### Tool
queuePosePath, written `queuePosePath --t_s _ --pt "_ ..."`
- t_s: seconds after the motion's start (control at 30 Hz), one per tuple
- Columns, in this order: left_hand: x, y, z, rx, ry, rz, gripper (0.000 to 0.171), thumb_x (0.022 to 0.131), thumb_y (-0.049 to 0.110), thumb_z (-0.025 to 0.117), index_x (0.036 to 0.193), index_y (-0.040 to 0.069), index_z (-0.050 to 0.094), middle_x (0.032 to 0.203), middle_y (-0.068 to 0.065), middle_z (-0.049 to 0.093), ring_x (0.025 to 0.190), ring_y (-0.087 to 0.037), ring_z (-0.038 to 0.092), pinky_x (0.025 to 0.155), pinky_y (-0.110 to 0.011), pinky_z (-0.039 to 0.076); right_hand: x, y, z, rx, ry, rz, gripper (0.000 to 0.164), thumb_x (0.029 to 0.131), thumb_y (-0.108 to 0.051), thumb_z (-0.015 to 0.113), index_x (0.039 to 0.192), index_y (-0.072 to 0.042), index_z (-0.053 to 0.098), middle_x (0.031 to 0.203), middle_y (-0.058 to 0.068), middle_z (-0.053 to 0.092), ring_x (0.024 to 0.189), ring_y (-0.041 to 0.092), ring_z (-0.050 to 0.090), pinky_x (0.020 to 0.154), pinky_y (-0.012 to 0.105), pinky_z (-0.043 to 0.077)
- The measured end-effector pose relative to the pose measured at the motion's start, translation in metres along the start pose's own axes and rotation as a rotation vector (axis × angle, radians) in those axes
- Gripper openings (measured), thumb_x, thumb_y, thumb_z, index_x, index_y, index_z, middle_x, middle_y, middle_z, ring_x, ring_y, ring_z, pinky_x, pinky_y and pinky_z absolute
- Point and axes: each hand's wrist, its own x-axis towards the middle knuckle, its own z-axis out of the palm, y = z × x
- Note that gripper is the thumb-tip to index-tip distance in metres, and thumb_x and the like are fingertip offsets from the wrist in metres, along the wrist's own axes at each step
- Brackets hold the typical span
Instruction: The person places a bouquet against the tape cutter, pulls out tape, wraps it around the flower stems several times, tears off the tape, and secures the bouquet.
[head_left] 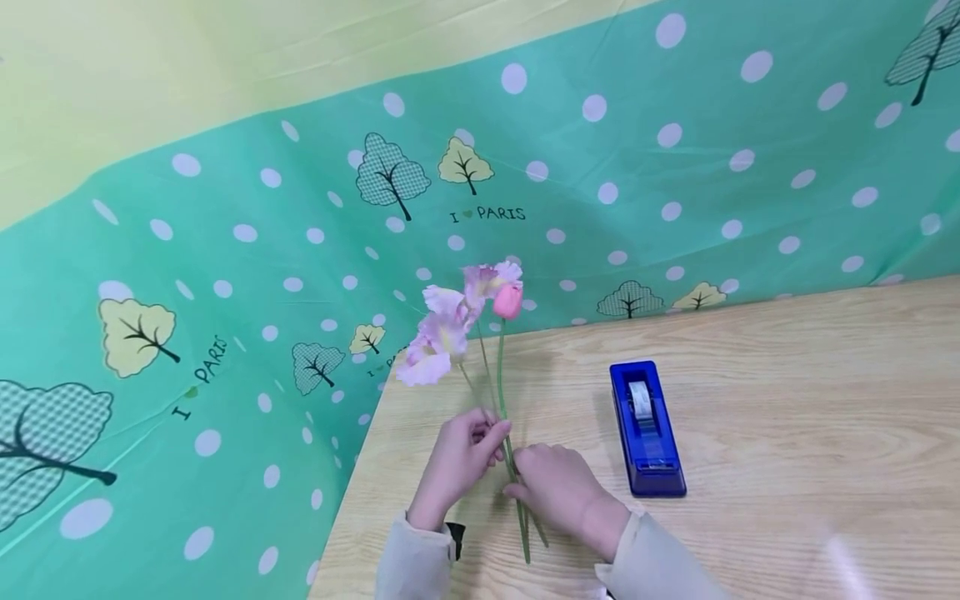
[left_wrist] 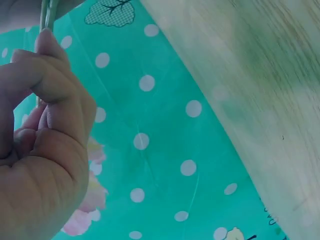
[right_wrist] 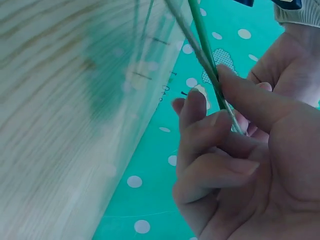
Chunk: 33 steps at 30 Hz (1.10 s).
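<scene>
A pink tulip (head_left: pixel 507 302) and ruffled lilac flowers (head_left: pixel 444 327) stand together above the table, their stems crossing at the hands. My left hand (head_left: pixel 463 454) pinches the stems between thumb and fingers, below the blooms. Slightly lower, my right hand (head_left: pixel 562 493) grips the same stems from the right. In the right wrist view, a green stem (right_wrist: pixel 201 32) and a thinner brownish one run between the thumb and curled fingers. Stem ends poke out beneath both hands in the head view. The left wrist view shows curled fingers (left_wrist: pixel 60 95), with petals partly hidden behind the hand.
A blue tape dispenser (head_left: pixel 667 454) with a roll of clear tape sits on the wooden table (head_left: pixel 810 417), right of the hands. Green polka-dot cloth (head_left: pixel 570 158) hangs behind the table and along its left side.
</scene>
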Motion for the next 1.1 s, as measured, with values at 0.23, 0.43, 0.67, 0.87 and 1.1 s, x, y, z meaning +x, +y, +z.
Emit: queuePosePath --t_s 0.23,0.43,0.67,0.87,1.1 --pt "-0.003 0.007 -0.002 -0.072 0.037 0.037 0.027 0.099 0.03 0.062 0.085 0.006 0.064 0.068 -0.016 0.065 0.05 -0.011 0.054 0.041 -0.022 0.047 0.003 0.0 -0.004 0.06 0.087 -0.008 0.02 0.089 -0.022 0.075 0.084 -0.01 0.06 0.069 -0.006 0.049 0.057 0.007 0.044 0.049 0.022 0.039" --pt "-0.005 0.013 -0.005 -0.136 -0.009 0.044 0.023 0.098 0.032 0.063 0.09 0.011 0.067 0.071 -0.016 0.065 0.052 -0.012 0.056 0.045 -0.033 0.052 0.004 0.0 -0.007 0.109 0.166 -0.006 0.025 0.091 -0.028 0.072 0.077 -0.014 0.057 0.066 -0.008 0.047 0.055 0.006 0.042 0.049 0.022 0.038" --pt "-0.006 0.021 -0.008 -0.141 -0.03 0.085 0.023 0.095 0.032 0.067 0.085 0.012 0.068 0.068 -0.005 0.066 0.051 -0.012 0.056 0.046 -0.027 0.05 0.003 -0.001 -0.008 0.142 0.242 -0.016 0.022 0.092 -0.026 0.071 0.076 -0.014 0.062 0.067 -0.009 0.05 0.056 0.004 0.043 0.049 0.02 0.04" --pt "-0.012 0.032 -0.013 -0.053 0.042 0.143 0.021 0.093 0.035 0.07 0.084 0.017 0.073 0.072 0.001 0.068 0.051 -0.013 0.059 0.05 -0.031 0.054 0.003 -0.004 -0.009 0.045 0.299 -0.03 0.014 0.095 -0.023 0.068 0.083 -0.015 0.065 0.069 -0.011 0.048 0.056 0.003 0.041 0.05 0.02 0.038" --pt "-0.024 0.045 -0.019 0.012 0.069 0.13 0.022 0.095 0.038 0.066 0.084 0.019 0.071 0.069 0.007 0.065 0.052 -0.011 0.06 0.05 -0.028 0.054 0.0 -0.013 -0.013 0.021 0.259 -0.048 0.012 0.1 -0.017 0.059 0.097 -0.009 0.067 0.073 -0.006 0.058 0.061 0.006 0.052 0.053 0.025 0.046"
